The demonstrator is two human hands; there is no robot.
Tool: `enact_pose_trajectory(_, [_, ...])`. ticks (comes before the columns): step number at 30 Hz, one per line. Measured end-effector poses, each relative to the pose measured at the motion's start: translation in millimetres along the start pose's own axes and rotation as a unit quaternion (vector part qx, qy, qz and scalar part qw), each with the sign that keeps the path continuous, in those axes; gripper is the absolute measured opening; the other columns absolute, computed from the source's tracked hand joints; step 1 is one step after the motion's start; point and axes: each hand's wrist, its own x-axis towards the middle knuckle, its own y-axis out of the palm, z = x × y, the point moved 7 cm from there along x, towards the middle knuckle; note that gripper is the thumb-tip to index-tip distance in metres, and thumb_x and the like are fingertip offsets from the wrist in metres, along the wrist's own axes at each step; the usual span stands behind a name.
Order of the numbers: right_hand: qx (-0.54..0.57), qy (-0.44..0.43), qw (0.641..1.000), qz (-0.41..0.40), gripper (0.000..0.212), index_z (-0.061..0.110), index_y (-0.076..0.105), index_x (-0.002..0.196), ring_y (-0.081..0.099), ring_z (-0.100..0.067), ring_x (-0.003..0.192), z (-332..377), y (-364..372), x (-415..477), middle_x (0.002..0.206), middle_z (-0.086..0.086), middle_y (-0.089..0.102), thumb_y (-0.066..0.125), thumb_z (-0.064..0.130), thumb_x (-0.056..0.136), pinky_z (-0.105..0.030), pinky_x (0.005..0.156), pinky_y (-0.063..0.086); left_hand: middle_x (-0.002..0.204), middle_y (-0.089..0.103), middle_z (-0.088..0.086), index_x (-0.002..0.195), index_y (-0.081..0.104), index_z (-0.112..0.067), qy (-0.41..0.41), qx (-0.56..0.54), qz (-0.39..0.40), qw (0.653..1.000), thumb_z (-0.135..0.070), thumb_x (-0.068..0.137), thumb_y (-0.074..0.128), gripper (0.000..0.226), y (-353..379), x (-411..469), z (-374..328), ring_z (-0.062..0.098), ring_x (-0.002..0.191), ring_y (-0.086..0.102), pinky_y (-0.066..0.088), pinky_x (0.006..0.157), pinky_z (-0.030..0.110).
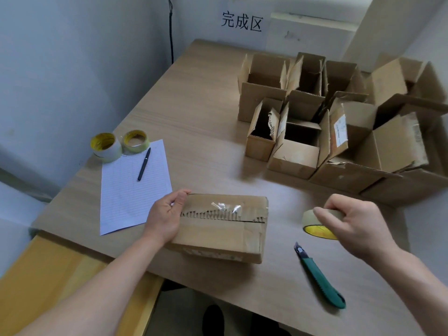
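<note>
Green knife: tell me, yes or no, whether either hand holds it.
No: the green knife lies on the table, the right hand holds a tape roll and the left hand grips the closed box.

On the desk [206,112], toward its left edge, a lined sheet [131,190] lies flat. A black pen [144,164] rests slanted on the sheet's upper half. The left tape roll [106,146] sits at the sheet's top-left corner, and the right tape roll [135,141] overlaps its top edge. A green utility knife [320,277] lies well right of the sheet, nearer the front. The open cardboard boxes [315,117] are clustered far right of the sheet, flaps up. A wall sign [242,21] hangs beyond the sheet, to its right.
</note>
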Motion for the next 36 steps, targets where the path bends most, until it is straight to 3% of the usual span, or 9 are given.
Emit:
enact_pose_trajectory(3, [0.052, -0.008, 0.999, -0.005, 0.033, 0.019, 0.057, 0.06, 0.05, -0.018, 0.054, 3.9, 4.4, -7.4, 0.052, 0.003, 0.053, 0.073, 0.035, 0.084, -0.032, 0.049, 0.039, 0.106, 0.063, -0.017, 0.111, 0.07, -0.033, 0.011, 0.022, 0.007, 1.0, -0.036, 0.1, 0.051, 0.022, 15.3, -1.5, -2.2, 0.004, 0.105, 0.055, 0.035, 0.079, 0.004])
enact_pose_trajectory(9, [0.19, 0.024, 0.981, -0.016, 0.03, 0.014, 0.056, 0.06, 0.041, -0.011, 0.053, 23.4, -0.2, -9.3, 0.053, 0.001, 0.048, 0.065, 0.036, 0.079, -0.025, 0.048, 0.032, 0.111, 0.052, -0.009, 0.126, 0.066, -0.032, 0.065, 0.169, -0.045, 0.982, -0.036, 0.098, 0.053, 0.03, 16.1, -2.9, -5.9, 0.015, 0.109, 0.049, 0.04, 0.086, 0.028])
enact_pose_trajectory(14, [0.361, 0.037, 0.932, -0.014, 0.039, 0.001, 0.052, 0.063, 0.036, -0.015, 0.053, 67.8, 9.5, 1.8, 0.053, -0.002, 0.041, 0.066, 0.033, 0.079, -0.036, 0.051, 0.034, 0.094, 0.056, 0.003, 0.11, 0.069, -0.018, 0.25, 0.286, -0.121, 0.917, -0.014, 0.084, 0.071, 0.026, 17.8, -21.2, -38.6, 0.027, 0.084, 0.05, 0.048, 0.063, 0.038])
enact_pose_trajectory(21, [0.529, 0.119, 0.84, -0.031, 0.032, 0.01, 0.043, 0.057, 0.029, -0.019, 0.047, 86.5, 50.5, -1.8, 0.047, 0.0, 0.031, 0.057, 0.021, 0.083, -0.047, 0.066, 0.049, 0.086, 0.061, 0.001, 0.104, 0.067, -0.017, 0.33, 0.274, -0.027, 0.903, 0.002, 0.078, 0.064, 0.032, 27.7, -23.7, -50.2, 0.025, 0.068, 0.057, 0.048, 0.05, 0.035])
enact_pose_trajectory(24, [0.56, 0.119, 0.82, -0.029, 0.031, 0.014, 0.045, 0.057, 0.028, -0.017, 0.045, 91.3, 54.2, 5.4, 0.047, -0.001, 0.03, 0.055, 0.021, 0.085, -0.047, 0.066, 0.051, 0.09, 0.064, -0.006, 0.112, 0.068, -0.018, 0.256, 0.224, 0.022, 0.94, 0.001, 0.074, 0.053, 0.045, 25.1, -17.0, -54.3, 0.018, 0.079, 0.062, 0.051, 0.065, 0.03])
enact_pose_trajectory(27, [0.573, 0.109, 0.812, -0.026, 0.03, 0.013, 0.045, 0.059, 0.027, -0.017, 0.046, 97.7, 53.3, 13.0, 0.049, -0.003, 0.028, 0.055, 0.022, 0.086, -0.045, 0.063, 0.053, 0.101, 0.065, -0.008, 0.128, 0.062, -0.02, 0.083, 0.12, 0.128, 0.981, 0.004, 0.082, 0.05, 0.053, 26.6, -8.8, -51.0, 0.01, 0.095, 0.059, 0.046, 0.083, 0.018])
enact_pose_trajectory(30, [0.582, 0.105, 0.806, -0.021, 0.029, 0.012, 0.043, 0.061, 0.025, -0.018, 0.047, 102.0, 55.5, 16.9, 0.05, -0.004, 0.026, 0.054, 0.022, 0.086, -0.043, 0.062, 0.053, 0.118, 0.062, 0.001, 0.137, 0.054, -0.01, 0.014, 0.03, 0.224, 0.974, 0.008, 0.089, 0.05, 0.052, 33.7, -11.5, -58.1, 0.008, 0.106, 0.056, 0.043, 0.082, 0.005])
enact_pose_trajectory(33, [0.587, 0.103, 0.803, -0.017, 0.028, 0.011, 0.041, 0.062, 0.024, -0.018, 0.047, 104.9, 58.4, 18.0, 0.05, -0.004, 0.025, 0.053, 0.022, 0.085, -0.041, 0.061, 0.053, 0.133, 0.053, 0.008, 0.139, 0.053, -0.007, 0.008, 0.07, 0.263, 0.962, 0.004, 0.093, 0.05, 0.048, 39.8, -11.9, -65.9, 0.014, 0.124, 0.05, 0.036, 0.095, 0.011])
enact_pose_trajectory(36, [0.584, 0.097, 0.806, -0.013, 0.028, 0.011, 0.041, 0.062, 0.025, -0.018, 0.047, 107.1, 60.3, 17.5, 0.05, -0.005, 0.025, 0.053, 0.021, 0.086, -0.041, 0.06, 0.053, 0.127, 0.05, 0.006, 0.136, 0.058, -0.008, 0.001, 0.121, 0.288, 0.95, -0.002, 0.094, 0.052, 0.042, 44.3, -9.4, -67.5, 0.018, 0.125, 0.048, 0.033, 0.096, 0.014])
